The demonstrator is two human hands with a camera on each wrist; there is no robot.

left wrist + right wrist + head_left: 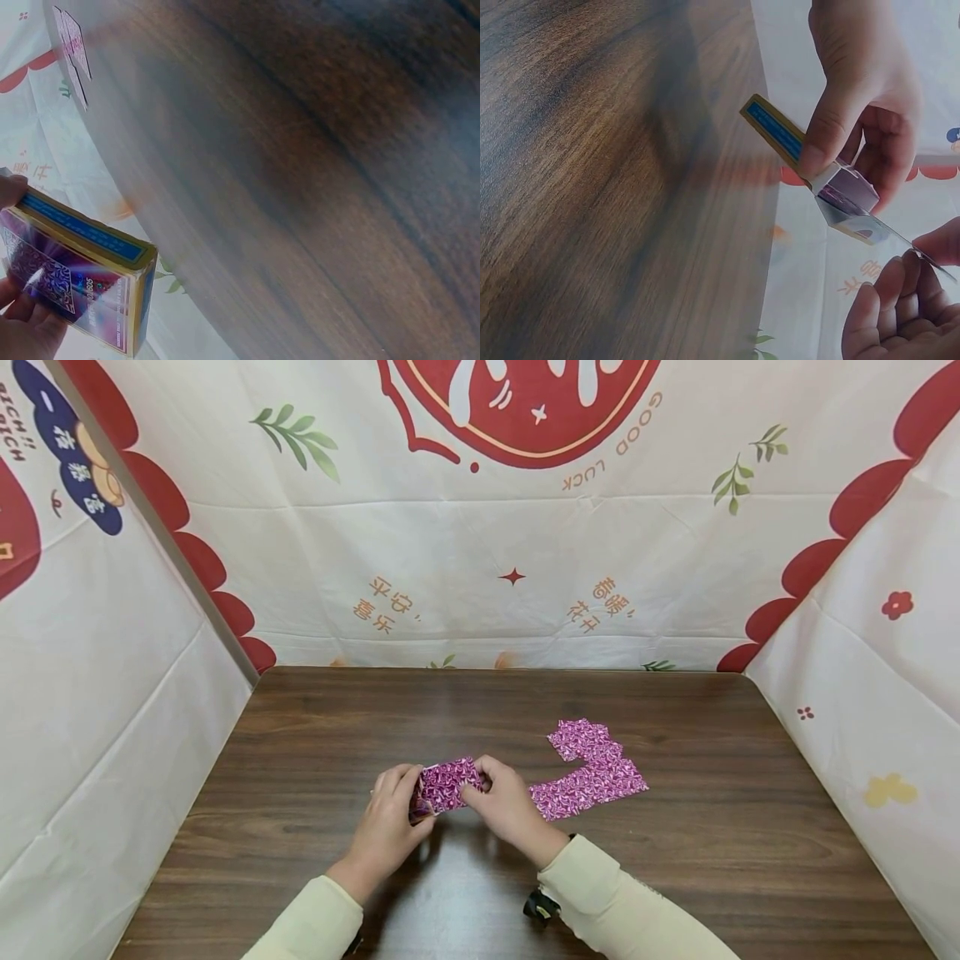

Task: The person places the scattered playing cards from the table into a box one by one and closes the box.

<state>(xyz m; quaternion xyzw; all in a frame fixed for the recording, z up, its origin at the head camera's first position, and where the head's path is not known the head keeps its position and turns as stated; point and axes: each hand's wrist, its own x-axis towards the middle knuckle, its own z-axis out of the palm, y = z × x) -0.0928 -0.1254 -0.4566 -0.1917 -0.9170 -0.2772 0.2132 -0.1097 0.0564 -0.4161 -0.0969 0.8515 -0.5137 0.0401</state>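
Observation:
My left hand (384, 828) grips a card box (90, 281), purple on its broad face with gold edges and a blue strip along the side. The right wrist view shows the box's end flap (851, 187) standing open. Between thumb and fingers, my right hand (508, 802) pinches a card (450, 783) with a magenta-and-white pattern. The card reaches from my right fingertips to the open end of the box; how far it sits inside is hidden. Right of my hands, several patterned cards (592, 772) lie overlapping on the table in a bent row.
Dark wood-grain table (712, 827) lies under both hands. White printed cloth (480, 543) hangs behind it and at both sides. A black band with a small device (540, 906) is by my right sleeve.

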